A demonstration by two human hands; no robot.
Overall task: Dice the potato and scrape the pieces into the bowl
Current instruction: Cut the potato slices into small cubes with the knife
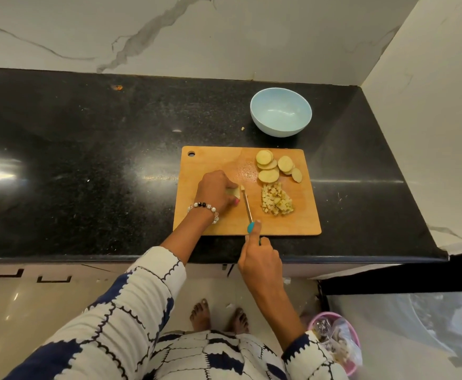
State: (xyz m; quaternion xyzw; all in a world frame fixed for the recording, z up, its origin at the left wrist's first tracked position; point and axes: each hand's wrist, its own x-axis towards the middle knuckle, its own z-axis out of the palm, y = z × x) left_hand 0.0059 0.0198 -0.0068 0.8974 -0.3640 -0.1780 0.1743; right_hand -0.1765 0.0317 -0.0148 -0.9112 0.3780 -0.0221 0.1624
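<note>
On the wooden cutting board, the left hand curls its fingers over a small stack of potato strips, pinning them down. Immediately at its 3 o'clock, the right hand grips the teal handle of a knife, forefinger laid along the top, blade touching the strips. A heap of diced potato lies further toward 3 o'clock, with round potato slices at the heap's 12 o'clock. Beyond the board at 12 o'clock a pale blue bowl sits on the black counter, holding nothing.
</note>
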